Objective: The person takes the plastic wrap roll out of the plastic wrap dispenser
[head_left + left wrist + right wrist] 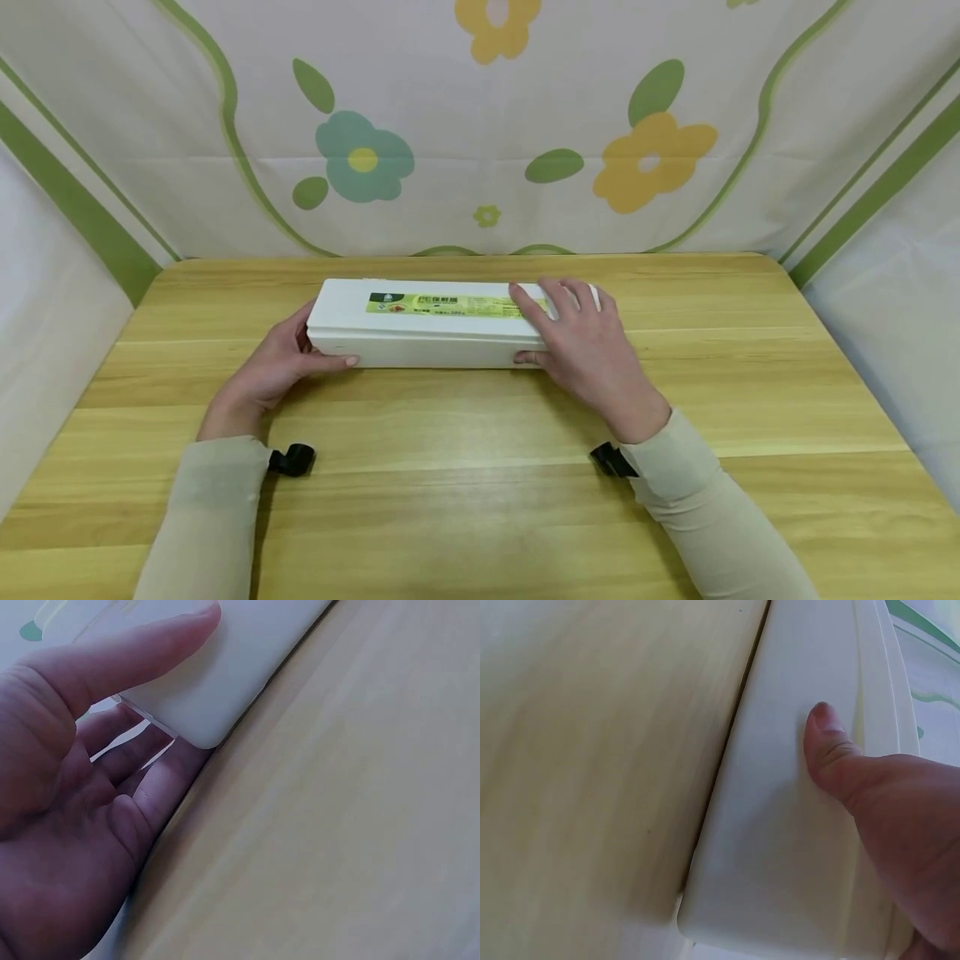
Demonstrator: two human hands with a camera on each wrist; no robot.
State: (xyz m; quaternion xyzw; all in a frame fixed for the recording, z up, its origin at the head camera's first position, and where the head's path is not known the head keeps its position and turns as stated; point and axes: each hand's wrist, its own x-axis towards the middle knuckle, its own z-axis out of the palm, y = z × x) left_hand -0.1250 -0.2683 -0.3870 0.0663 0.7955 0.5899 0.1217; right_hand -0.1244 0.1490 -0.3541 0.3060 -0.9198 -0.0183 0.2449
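Pale sleeves [202, 508] cover our forearms at the bottom of the head view, and a small black fitting [294, 460] juts from the inner side of each cuff. Beneath our arms spreads the wooden table [435, 500], with light, yellowish grain. Our left hand [273, 362] grips the left end of a long white box [427, 337], its thumb laid along the front and its fingers reaching round that end. Our right hand [588, 350] grips the box near its right end, thumb against the front, fingers spread over the top. We have the box lying lengthwise across the table, toward the far edge and about midway between the sides, its lid down. On top, we see a green and yellow label [450, 306]. Past the table hangs a pale cloth [480, 100] with orange and blue-green flowers [675, 150] and green leaves [553, 166].
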